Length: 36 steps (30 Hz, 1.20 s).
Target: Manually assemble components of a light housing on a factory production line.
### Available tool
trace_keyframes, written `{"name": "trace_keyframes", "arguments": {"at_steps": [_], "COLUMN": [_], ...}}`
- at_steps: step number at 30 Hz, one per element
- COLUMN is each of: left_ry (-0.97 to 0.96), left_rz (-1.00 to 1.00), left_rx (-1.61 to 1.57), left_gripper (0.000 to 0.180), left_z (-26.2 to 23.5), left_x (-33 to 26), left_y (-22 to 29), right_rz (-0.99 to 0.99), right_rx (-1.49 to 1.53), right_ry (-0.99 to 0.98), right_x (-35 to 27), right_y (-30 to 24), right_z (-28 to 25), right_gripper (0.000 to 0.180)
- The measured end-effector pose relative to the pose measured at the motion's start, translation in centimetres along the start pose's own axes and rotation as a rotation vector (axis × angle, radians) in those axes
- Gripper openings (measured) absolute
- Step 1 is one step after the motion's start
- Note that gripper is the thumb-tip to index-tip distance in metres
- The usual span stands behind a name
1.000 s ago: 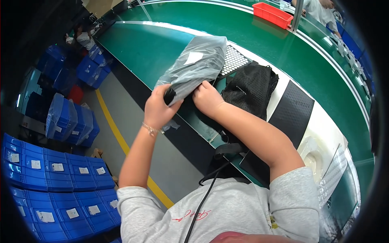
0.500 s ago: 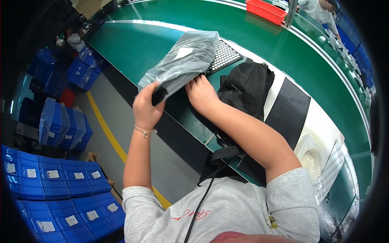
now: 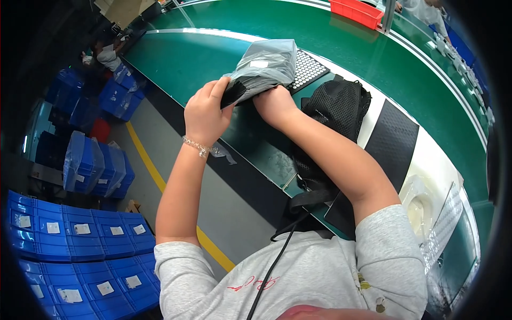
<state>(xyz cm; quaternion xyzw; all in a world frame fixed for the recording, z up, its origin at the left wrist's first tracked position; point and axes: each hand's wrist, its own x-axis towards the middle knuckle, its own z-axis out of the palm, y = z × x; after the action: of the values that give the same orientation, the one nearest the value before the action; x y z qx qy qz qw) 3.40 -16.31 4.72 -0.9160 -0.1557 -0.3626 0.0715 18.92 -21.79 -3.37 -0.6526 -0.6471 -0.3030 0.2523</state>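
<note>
Left hand [image 3: 207,109] has come up and inward since earlier frame, near end of grey translucent plastic bag [image 3: 269,56] lifting with it. Bag over green worktop [image 3: 194,53], partly hiding white-dotted black sheet [image 3: 312,69]. Left fingers curled over near corner, thumb opposed, gripping bag where black piece [image 3: 232,94] shows. Right hand [image 3: 276,105] at lower edge, fingertips hidden; can't tell how closed. Film looks limp, slippery; contents probably light, stiffer. Best hold: black end, palm under middle.
</note>
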Motion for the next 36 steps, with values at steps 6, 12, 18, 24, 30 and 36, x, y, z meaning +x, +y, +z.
{"name": "trace_keyframes", "arguments": {"at_steps": [6, 12, 18, 24, 30, 36], "left_ry": [-0.064, -0.052, -0.105, -0.307, -0.277, -0.171], "left_rz": [0.042, 0.058, 0.07, 0.035, 0.021, 0.079], "left_rx": [0.089, 0.093, 0.126, 0.137, 0.064, -0.086], "left_gripper": [0.045, 0.051, 0.05, 0.046, 0.046, 0.049], "left_z": [-0.4, -0.8, -1.5, -1.8, -1.2, 0.5], "left_x": [1.3, 1.4, 2.0, 1.5, -2.3, -7.3], "left_y": [0.3, -0.1, -0.7, 1.6, 1.0, 1.9], "right_rz": [-0.041, -0.056, -0.164, -0.409, -0.239, 0.473], "right_rx": [-0.073, 0.078, 0.153, 0.253, 0.481, 0.918], "right_ry": [-0.313, -0.352, -0.22, -0.028, -0.273, -0.131], "right_x": [0.3, 0.2, -0.6, -1.0, -2.7, -5.5], "right_y": [-1.7, -2.5, -4.2, -10.6, -3.2, 8.2], "right_z": [-2.5, -4.7, -7.6, -14.0, -20.6, -29.5], "right_gripper": [0.013, 0.012, 0.005, 0.007, 0.012, 0.03]}}
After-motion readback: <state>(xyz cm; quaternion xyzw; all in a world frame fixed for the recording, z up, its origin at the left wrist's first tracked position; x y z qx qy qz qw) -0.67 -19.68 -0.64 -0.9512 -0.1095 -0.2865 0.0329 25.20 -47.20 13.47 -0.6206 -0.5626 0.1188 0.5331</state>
